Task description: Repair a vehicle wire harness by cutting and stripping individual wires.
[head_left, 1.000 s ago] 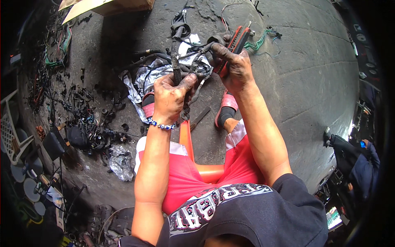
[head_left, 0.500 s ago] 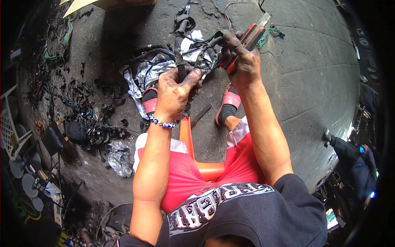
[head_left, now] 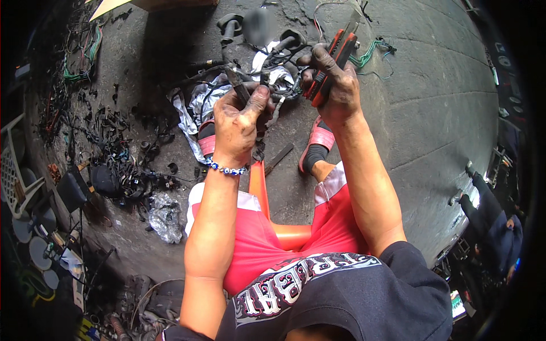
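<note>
My left hand (head_left: pixel 236 128) is closed around a black wrapped wiring harness (head_left: pixel 235 80), whose loops run up past my fingers. A thin grey cable end (head_left: pixel 276 111) hangs just right of these fingers. In my right hand (head_left: pixel 340 96) is a red-and-black utility knife (head_left: pixel 335 63), its blade pointing up and away from me. The knife is apart from the harness. Below the harness, crumpled silver-and-white sheeting (head_left: pixel 200 105) lies on the floor by my left sandal (head_left: pixel 207 142).
Black connector scraps and wire pieces (head_left: pixel 122 153) cover the floor at left, with clear crumpled plastic (head_left: pixel 165 219). Green wires (head_left: pixel 372 51) lie beyond my right hand. A flat dark strip (head_left: pixel 280 158) lies between my feet. Another person (head_left: pixel 489 221) is at far right.
The harness has shifted, its upper loop swinging left and apart from the other loop. My right hand has turned the knife more upright. The person at right has moved.
</note>
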### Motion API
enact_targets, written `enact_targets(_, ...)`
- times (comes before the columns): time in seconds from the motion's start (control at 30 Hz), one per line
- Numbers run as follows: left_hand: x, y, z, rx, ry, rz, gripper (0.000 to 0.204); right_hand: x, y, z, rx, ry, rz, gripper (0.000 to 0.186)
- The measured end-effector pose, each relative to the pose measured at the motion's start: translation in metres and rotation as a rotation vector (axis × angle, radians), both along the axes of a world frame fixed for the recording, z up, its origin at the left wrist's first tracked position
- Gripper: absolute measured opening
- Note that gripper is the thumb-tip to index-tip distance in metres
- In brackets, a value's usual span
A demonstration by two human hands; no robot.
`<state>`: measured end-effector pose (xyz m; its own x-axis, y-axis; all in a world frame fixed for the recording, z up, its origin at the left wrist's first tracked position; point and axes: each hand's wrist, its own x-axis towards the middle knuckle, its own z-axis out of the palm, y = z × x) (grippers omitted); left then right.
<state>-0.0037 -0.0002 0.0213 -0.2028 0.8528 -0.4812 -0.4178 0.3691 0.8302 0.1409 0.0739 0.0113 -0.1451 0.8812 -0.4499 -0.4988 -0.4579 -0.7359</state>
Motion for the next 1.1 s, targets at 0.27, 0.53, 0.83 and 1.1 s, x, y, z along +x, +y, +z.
enact_targets(0.27, -0.005, -0.001, 0.0, 0.01, 0.034, -0.091, 0.016, -0.013, -0.011, 0.005, -0.022, -0.025, 0.144, 0.02)
enact_targets(0.53, 0.003, 0.0, 0.004, -0.114, 0.146, -0.182, 0.014, -0.011, -0.012, 0.005, -0.013, 0.037, 0.102, 0.02)
enact_targets(0.83, 0.005, -0.003, -0.011, 0.018, 0.1, -0.353, 0.018, -0.009, -0.011, 0.006, 0.003, -0.06, 0.016, 0.016)
enact_targets(1.1, 0.014, 0.002, -0.013, 0.005, 0.094, -0.047, 0.017, 0.003, -0.003, -0.004, 0.05, -0.13, 0.15, 0.02)
